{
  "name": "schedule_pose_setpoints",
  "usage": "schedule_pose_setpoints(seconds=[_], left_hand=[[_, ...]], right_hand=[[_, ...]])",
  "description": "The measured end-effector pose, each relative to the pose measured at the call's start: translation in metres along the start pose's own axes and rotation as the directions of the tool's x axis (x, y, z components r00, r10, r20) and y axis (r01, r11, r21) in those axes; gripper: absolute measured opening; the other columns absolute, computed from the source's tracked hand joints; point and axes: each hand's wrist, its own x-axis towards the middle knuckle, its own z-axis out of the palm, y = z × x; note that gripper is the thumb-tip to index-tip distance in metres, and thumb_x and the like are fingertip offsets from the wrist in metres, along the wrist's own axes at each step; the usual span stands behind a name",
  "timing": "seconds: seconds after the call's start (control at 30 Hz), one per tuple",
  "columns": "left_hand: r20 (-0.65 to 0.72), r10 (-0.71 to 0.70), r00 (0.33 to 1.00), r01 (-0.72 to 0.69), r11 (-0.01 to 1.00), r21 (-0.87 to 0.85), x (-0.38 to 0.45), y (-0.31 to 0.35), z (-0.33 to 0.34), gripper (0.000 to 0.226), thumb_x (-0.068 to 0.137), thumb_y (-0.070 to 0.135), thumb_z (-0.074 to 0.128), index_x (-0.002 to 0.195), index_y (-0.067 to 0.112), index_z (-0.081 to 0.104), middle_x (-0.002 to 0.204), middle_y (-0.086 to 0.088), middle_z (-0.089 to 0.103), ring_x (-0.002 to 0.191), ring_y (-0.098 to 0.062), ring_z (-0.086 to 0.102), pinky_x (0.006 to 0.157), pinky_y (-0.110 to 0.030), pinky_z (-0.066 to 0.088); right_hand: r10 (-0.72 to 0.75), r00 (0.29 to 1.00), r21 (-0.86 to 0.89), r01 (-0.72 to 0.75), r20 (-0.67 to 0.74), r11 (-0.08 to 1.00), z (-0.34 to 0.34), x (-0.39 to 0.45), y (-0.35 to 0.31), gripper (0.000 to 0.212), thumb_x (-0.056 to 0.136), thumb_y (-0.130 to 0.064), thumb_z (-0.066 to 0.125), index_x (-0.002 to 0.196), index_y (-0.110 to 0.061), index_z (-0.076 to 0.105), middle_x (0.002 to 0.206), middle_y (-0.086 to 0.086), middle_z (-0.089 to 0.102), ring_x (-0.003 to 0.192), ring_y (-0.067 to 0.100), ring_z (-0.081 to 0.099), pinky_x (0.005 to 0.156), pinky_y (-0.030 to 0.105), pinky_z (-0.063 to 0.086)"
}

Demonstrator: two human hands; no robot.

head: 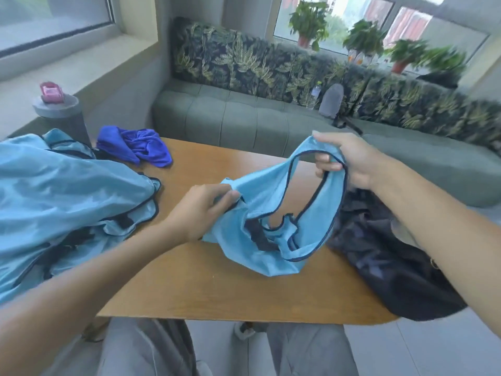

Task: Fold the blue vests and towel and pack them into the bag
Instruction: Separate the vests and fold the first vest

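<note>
A light blue vest [271, 251] with dark trim hangs crumpled above the wooden table [206, 289], its lower part resting on the top. My left hand [200, 210] pinches its left edge. My right hand [349, 161] grips one shoulder strap, raised higher. A pile of more light blue vests [62, 191] lies at the table's left. A deep blue towel [138, 147] lies bunched at the far left corner. The dark bag [393, 270] slumps on the table's right edge, partly under my right forearm.
A grey-green sofa [244, 118] with leaf-print cushions runs behind the table. A round grey stand [58, 109] with a pink item stands at the far left. Potted plants [309, 23] line the window sill. My knees sit below the table's near edge.
</note>
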Motion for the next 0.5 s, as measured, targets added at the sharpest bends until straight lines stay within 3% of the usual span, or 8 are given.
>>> schedule_pose_setpoints(seconds=[0.17,0.33,0.4,0.5], left_hand=[[-0.063,0.08,0.995,-0.061,0.965,0.256,0.05,-0.013,-0.061,0.043,0.106,0.043,0.047,0.074,0.014,0.045,0.061,0.0,0.046,0.065,-0.029,0.046,0.062,-0.045,0.039],[-0.227,0.022,0.974,0.109,0.831,0.546,0.082,-0.039,-0.093,0.011,0.1,0.014,0.051,0.097,0.015,0.062,0.094,-0.007,0.062,0.087,-0.037,0.057,0.074,-0.048,0.048],[-0.27,-0.002,0.963,0.142,0.853,0.502,0.082,-0.032,-0.091,0.014,0.1,0.018,0.053,0.103,0.015,0.066,0.1,-0.01,0.063,0.091,-0.039,0.058,0.078,-0.049,0.05],[-0.172,-0.088,0.981,0.114,0.982,0.147,0.071,0.007,-0.075,0.035,0.105,0.041,0.048,0.095,0.017,0.072,0.092,0.0,0.073,0.093,-0.027,0.067,0.087,-0.042,0.052]], right_hand=[[-0.137,0.99,0.191,0.129,0.033,0.973,0.004,-0.031,-0.058,0.034,0.103,-0.034,0.044,0.09,-0.008,0.062,0.069,0.002,0.051,0.053,0.015,0.042,0.066,0.029,0.05],[-0.188,0.978,0.241,0.16,0.095,0.957,-0.001,-0.032,-0.062,0.034,0.104,-0.027,0.044,0.118,-0.001,0.06,0.091,0.007,0.066,0.075,0.021,0.061,0.081,0.036,0.054],[-0.189,0.976,0.223,0.16,0.112,0.961,0.002,-0.029,-0.06,0.033,0.104,-0.025,0.045,0.117,-0.004,0.065,0.101,0.009,0.068,0.087,0.023,0.062,0.085,0.036,0.054],[-0.166,0.976,0.184,0.139,0.143,0.973,0.013,-0.022,-0.054,0.035,0.103,-0.022,0.046,0.122,-0.004,0.069,0.12,0.015,0.068,0.104,0.03,0.062,0.099,0.043,0.053]])
